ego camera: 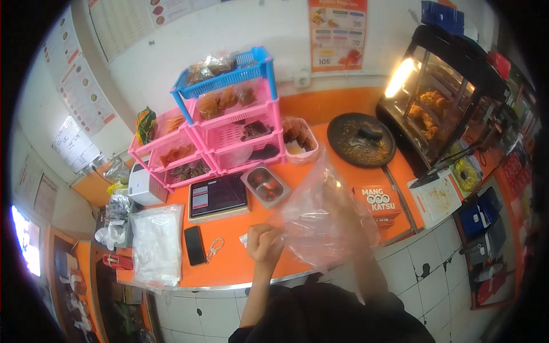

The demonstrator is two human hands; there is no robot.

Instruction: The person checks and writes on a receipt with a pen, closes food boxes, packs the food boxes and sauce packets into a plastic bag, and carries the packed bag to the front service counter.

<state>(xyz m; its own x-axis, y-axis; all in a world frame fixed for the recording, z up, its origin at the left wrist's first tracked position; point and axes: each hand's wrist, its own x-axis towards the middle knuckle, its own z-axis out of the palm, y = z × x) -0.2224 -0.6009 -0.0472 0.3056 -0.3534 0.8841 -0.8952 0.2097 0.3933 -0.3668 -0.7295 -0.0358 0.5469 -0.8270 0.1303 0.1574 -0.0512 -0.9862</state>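
Observation:
My left hand (pixel 263 242) grips the left edge of a clear plastic bag (pixel 309 227) above the front of the orange counter (pixel 227 276). Inside or behind the bag's thin film is my right hand (pixel 339 195), blurred, its fingers pointing up and away; whether they close on anything is hidden. The bag hangs spread between both hands, one corner raised. To its right lie red printed food boxes (pixel 376 201), stacked. A metal tray (pixel 266 187) with dark red contents sits just beyond it at the left, beside a tablet (pixel 218 197).
A black phone (pixel 195 245) and a stack of clear plastic bags (pixel 157 244) lie at left. Pink and blue basket racks (pixel 240 115) stand behind. A stone mortar (pixel 361 140) with its pestle, a lit glass food warmer (pixel 433 103) and a white cutting board (pixel 437 199) are at right.

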